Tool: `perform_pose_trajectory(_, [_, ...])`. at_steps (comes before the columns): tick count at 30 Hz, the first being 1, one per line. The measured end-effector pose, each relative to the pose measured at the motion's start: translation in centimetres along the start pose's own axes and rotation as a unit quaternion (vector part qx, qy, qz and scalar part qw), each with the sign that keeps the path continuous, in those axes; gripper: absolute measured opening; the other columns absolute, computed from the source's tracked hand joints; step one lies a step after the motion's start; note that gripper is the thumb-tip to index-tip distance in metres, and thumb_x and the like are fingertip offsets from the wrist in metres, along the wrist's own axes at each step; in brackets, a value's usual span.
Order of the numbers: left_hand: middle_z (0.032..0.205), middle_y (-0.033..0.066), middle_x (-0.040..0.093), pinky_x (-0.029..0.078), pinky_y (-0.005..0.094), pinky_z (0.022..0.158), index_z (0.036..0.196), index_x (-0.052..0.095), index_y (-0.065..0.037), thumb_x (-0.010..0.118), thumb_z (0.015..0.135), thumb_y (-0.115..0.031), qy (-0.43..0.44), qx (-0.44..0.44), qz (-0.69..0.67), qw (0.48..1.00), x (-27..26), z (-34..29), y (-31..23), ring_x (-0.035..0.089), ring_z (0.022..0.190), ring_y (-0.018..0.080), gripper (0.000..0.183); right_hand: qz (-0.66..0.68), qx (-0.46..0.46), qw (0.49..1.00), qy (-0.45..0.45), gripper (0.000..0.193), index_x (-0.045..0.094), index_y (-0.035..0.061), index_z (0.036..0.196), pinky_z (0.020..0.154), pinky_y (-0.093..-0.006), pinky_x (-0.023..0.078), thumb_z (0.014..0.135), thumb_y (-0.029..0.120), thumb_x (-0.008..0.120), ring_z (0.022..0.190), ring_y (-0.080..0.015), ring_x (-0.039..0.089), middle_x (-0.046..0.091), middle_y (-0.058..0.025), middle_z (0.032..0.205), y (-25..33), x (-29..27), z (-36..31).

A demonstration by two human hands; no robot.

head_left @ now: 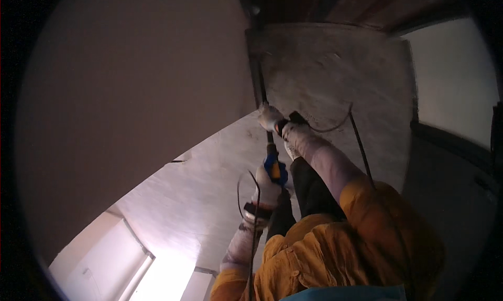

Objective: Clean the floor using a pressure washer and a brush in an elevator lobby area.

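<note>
A long, thin dark pole tool (270,137) with a blue-and-yellow grip (275,168) runs away from me beside the wall's edge. My left hand (266,184), in a pale glove, is closed around the blue-and-yellow grip near my body. Farther up, my right hand (270,116), also gloved, is wrapped around the dark shaft. The shaft's far end lies in shadow along the dark frame (252,65), so what it carries there cannot be made out.
A large plain wall (141,70) fills the left side, its lower edge slanting across the view. Beneath lies a smeared grey floor (335,65). A pale panel (453,81) stands at the right. Bright light enters through an opening (167,272) at the lower left. Thin cables (360,141) hang by my arms.
</note>
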State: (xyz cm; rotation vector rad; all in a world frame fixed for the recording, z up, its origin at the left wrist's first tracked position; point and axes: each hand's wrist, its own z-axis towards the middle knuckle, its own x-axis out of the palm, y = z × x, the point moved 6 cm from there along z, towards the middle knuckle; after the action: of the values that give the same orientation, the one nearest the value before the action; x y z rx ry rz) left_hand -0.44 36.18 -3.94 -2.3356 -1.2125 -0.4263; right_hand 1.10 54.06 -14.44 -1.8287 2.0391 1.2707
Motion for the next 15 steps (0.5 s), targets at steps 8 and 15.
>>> perform_pose_trajectory(8, [0.072,0.0031,0.051,0.039,0.0245,0.048,0.105,0.053,-0.008,0.057,0.087,-0.033,0.02,-0.007,0.029,0.999,2.5,2.3,-1.7,0.048,0.056,0.0135,0.031,0.012,-0.032,0.991,-0.132,0.036,0.053,-0.0047,0.103,0.077,-0.0437,0.047,0.08,0.023,0.048,0.09,-0.0354,0.06,0.061,-0.0242,0.091,-4.8,3.6,7.5])
perform_pose_trajectory(15, [0.077,0.0046,0.056,0.045,0.0241,0.056,0.109,0.052,-0.001,0.061,0.078,0.001,0.038,0.345,0.39,0.853,0.8,1.8,-2.2,0.055,0.065,0.012,0.032,-0.002,-0.12,0.984,-0.129,0.04,0.053,0.0118,0.119,0.09,-0.0421,0.043,0.081,0.023,0.051,0.106,-0.0335,0.054,0.054,-0.0181,0.118,-2.6,0.0,-0.2])
